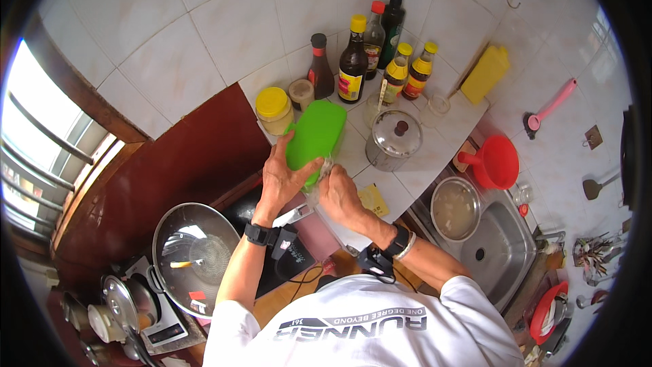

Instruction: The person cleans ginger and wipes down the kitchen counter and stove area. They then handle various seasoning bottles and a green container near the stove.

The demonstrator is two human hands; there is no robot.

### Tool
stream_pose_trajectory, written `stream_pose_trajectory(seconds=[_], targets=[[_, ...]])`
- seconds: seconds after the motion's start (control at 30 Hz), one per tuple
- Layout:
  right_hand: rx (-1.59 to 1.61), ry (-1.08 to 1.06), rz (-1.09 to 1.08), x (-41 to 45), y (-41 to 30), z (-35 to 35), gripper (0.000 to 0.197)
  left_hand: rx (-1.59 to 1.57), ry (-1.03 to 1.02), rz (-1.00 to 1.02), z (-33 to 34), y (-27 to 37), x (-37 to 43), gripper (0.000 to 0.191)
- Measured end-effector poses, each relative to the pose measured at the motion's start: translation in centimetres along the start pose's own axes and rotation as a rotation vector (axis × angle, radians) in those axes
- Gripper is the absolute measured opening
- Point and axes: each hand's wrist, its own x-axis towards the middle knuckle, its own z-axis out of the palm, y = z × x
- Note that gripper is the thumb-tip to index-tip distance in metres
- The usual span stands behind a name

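Observation:
A box with a bright green lid [318,130], seemingly plastic, is tilted above the tiled counter in front of me. My left hand [281,179] grips its left side, thumb lying across the lower part of the lid. Close beside it, my right hand [342,198] has its fingers curled at the box's near right edge. Between those fingers is some crumpled greyish material [326,167]; whether it is cloth or thin plastic cannot be told. A yellow packet [373,200] with writing lies on the counter just right of my right hand.
Sauce bottles [352,66] and a yellow-lidded jar [275,112] line the wall behind the box. A lidded metal pot [394,140] stands right of it. Farther right, a bowl of cloudy liquid [455,209] sits by the sink [496,250]. A glass-lidded wok [196,260] is at left.

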Motion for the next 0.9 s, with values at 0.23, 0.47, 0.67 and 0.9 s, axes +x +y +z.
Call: stream_pose_trajectory(seconds=[0.23,0.47,0.67,0.9], targets=[[0.179,-0.247,0.376,5.0,-0.9,-3.2,0.023,0.304,-0.003,-0.125,-0.2,2.0,0.2,0.086],[0.101,0.325,0.240,10.0,4.5,1.0,0.022,0.352,-0.015,-0.117,0.2,2.4,-0.2,0.082],[0.045,0.248,-0.041,3.7,2.3,2.7,0.012,0.466,-0.003,-0.142,0.6,2.1,-0.4,0.082],[0.240,0.009,-0.152,-0.7,-0.6,-0.5,0.016,0.488,-0.093,-0.197,-1.5,2.5,0.2,0.089]])
